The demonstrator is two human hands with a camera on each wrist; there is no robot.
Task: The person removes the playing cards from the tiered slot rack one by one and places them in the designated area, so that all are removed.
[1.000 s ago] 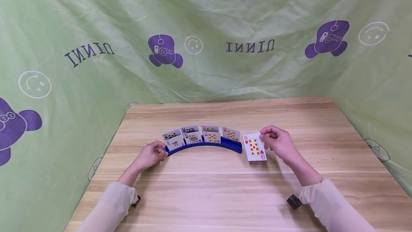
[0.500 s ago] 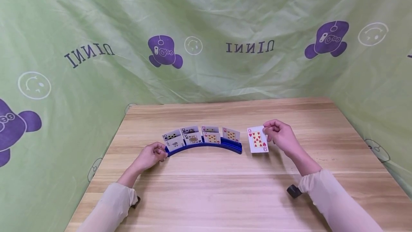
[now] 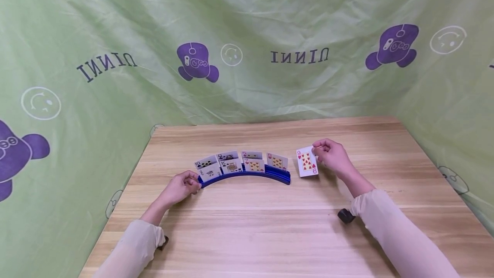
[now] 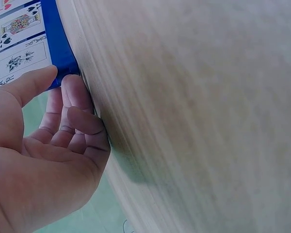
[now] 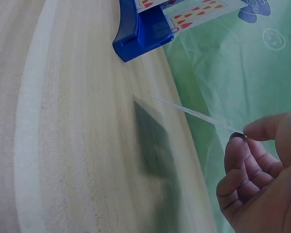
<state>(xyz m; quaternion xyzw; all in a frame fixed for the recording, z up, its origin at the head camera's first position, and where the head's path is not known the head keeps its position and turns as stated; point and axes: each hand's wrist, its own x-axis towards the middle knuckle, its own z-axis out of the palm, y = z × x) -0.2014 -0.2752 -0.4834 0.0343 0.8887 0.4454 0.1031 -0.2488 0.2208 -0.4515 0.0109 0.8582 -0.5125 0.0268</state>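
Nine of hearts was in the air at 3 o'clock from the blue card rack, not touching; right hand pinched its 1 o'clock corner. Left hand pinched the rack's 8 o'clock end. Seven cards stood in rack on table; green cloth at 12.

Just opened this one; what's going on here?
A person's left hand grips the left end of a curved blue card holder on a wooden table. The right hand pinches the nine of hearts by a top corner, above the table and apart from the holder's right end. Seven cards stand in the holder, four behind, three in front.
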